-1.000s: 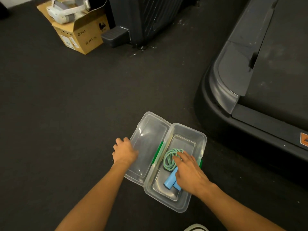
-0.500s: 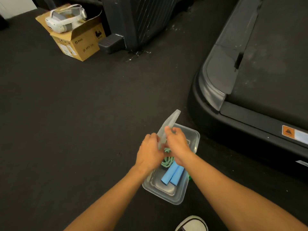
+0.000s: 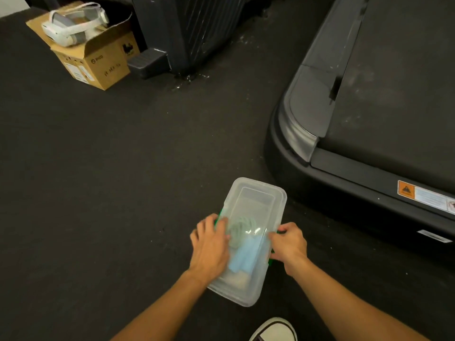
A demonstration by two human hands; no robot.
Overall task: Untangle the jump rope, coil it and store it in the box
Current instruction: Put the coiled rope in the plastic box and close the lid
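Both hands pressing the lid down on the box, rope already inside.

The left hand lies flat, fingers spread on the lid near its left edge, holding nothing; the right hand curls over the right rim, fingers hooked at the green latch, though whether that latch is snapped I cannot tell. This looks like the last step, closing up; next comes a firm press at both sides until the clips catch. Through the cloudy plastic of the box on the dark floor the jump rope shows as a green coil with its pale blue handles lying side by side toward the person. Just right stands a treadmill. Far off, a cardboard carton carries a white headset.
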